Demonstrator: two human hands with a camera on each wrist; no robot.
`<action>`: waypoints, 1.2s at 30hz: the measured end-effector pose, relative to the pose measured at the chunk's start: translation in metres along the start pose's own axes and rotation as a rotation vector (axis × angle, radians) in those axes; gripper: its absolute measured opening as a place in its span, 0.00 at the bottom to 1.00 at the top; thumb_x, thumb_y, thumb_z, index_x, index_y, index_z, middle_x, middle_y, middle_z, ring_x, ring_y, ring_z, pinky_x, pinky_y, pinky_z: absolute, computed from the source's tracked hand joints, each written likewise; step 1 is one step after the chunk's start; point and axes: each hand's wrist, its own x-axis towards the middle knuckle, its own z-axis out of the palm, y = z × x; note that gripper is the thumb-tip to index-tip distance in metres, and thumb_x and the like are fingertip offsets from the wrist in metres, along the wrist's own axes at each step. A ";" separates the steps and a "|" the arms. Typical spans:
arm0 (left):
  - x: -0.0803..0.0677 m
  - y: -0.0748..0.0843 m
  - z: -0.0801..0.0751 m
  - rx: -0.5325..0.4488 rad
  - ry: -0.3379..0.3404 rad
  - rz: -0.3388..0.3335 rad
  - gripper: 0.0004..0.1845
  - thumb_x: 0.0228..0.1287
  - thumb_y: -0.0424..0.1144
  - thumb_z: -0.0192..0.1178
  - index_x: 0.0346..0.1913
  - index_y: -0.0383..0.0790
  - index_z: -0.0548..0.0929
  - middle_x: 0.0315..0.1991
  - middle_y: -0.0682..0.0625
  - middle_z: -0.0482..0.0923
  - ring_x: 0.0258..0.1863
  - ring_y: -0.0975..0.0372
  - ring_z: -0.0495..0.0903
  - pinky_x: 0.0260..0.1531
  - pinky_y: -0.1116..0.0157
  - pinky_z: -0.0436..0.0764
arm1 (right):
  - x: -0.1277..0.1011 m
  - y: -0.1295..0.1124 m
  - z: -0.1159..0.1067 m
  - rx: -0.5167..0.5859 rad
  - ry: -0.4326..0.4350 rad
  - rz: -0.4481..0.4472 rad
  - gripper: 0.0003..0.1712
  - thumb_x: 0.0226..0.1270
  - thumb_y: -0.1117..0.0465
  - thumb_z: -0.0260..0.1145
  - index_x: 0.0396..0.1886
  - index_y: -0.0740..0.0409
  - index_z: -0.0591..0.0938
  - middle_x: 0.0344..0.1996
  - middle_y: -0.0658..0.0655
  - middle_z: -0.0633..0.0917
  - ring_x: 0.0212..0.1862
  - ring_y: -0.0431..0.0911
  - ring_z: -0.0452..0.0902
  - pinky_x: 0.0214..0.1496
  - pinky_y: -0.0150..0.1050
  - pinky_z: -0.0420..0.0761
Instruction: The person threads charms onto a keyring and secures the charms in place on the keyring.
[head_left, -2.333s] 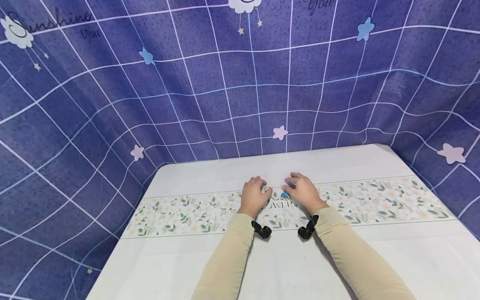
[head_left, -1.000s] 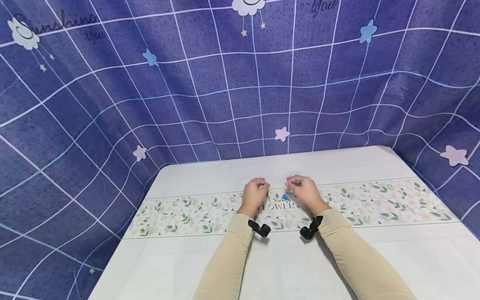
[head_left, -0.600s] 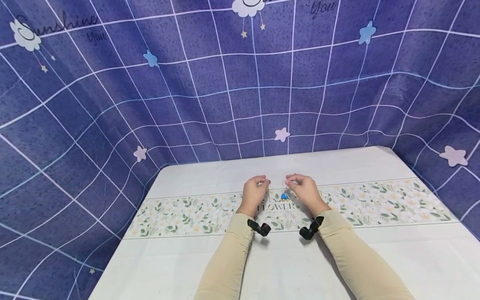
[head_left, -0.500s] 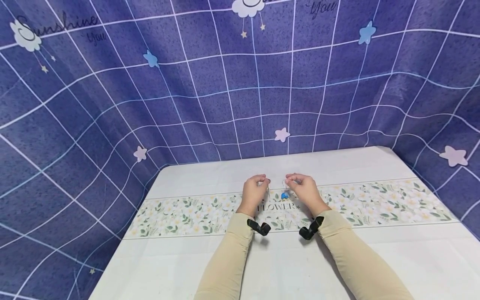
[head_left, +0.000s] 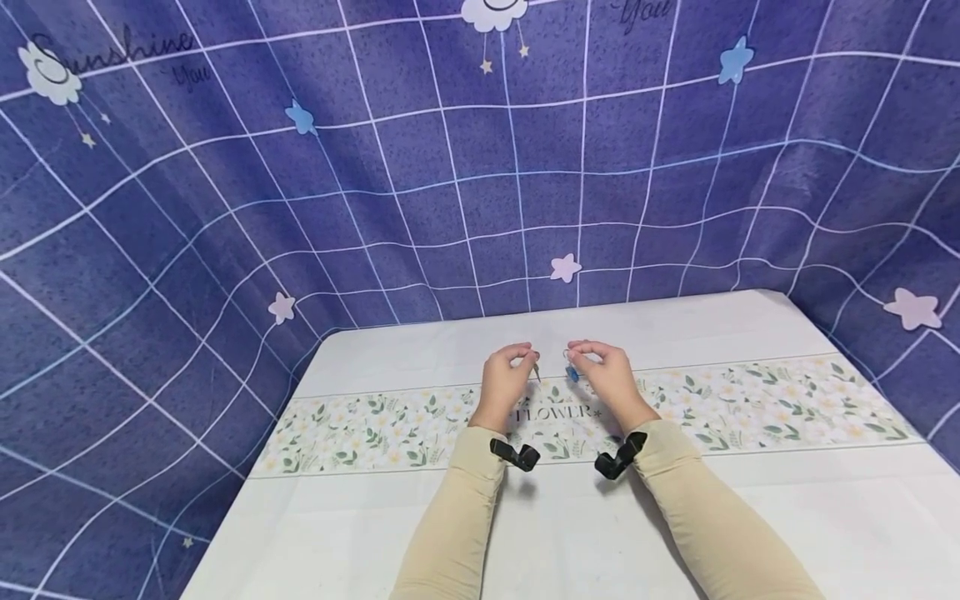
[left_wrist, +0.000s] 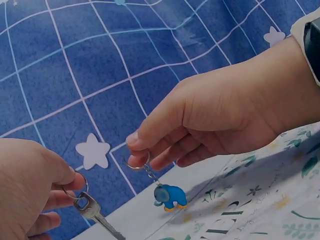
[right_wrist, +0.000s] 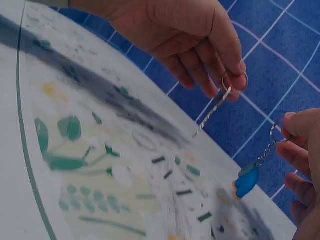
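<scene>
Both hands hover just above the white table (head_left: 420,517), close together. My left hand (head_left: 529,355) pinches a metal split ring (left_wrist: 75,187) from which a silver key (left_wrist: 96,213) hangs down. My right hand (head_left: 577,351) pinches a second small ring (left_wrist: 138,163); a short chain drops from it to a blue elephant charm (left_wrist: 170,196). In the right wrist view the key (right_wrist: 212,113) and the charm (right_wrist: 246,183) dangle side by side, a small gap apart, above the floral print.
A floral band with the word FLOWER (head_left: 750,404) runs across the tablecloth under the hands. A blue grid backdrop with stars (head_left: 562,268) rises right behind the table and wraps both sides. Black camera mounts (head_left: 512,455) sit on the wrists.
Both hands have risen slightly off the table. The blue charm, earlier lying on the cloth between them, now hangs from the right hand's ring, and the key hangs from the left hand.
</scene>
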 end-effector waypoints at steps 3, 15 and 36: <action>0.001 0.001 -0.001 -0.006 -0.001 -0.009 0.09 0.70 0.37 0.62 0.41 0.38 0.91 0.51 0.47 0.87 0.59 0.53 0.81 0.65 0.56 0.73 | 0.000 -0.006 0.000 0.046 -0.016 0.011 0.12 0.69 0.60 0.69 0.40 0.67 0.88 0.52 0.62 0.87 0.64 0.56 0.77 0.74 0.49 0.64; 0.003 0.012 -0.004 -0.233 -0.052 -0.079 0.11 0.71 0.41 0.63 0.43 0.38 0.91 0.44 0.49 0.89 0.52 0.57 0.85 0.58 0.57 0.79 | 0.002 -0.038 -0.004 0.234 -0.027 0.074 0.16 0.70 0.59 0.69 0.43 0.71 0.86 0.54 0.62 0.86 0.61 0.52 0.79 0.68 0.45 0.72; 0.011 0.035 -0.006 -0.623 -0.096 -0.251 0.13 0.71 0.37 0.63 0.49 0.30 0.87 0.46 0.45 0.88 0.55 0.48 0.84 0.57 0.48 0.80 | 0.009 -0.058 -0.006 0.704 -0.019 0.284 0.06 0.74 0.64 0.64 0.41 0.54 0.87 0.43 0.45 0.90 0.55 0.40 0.81 0.75 0.44 0.64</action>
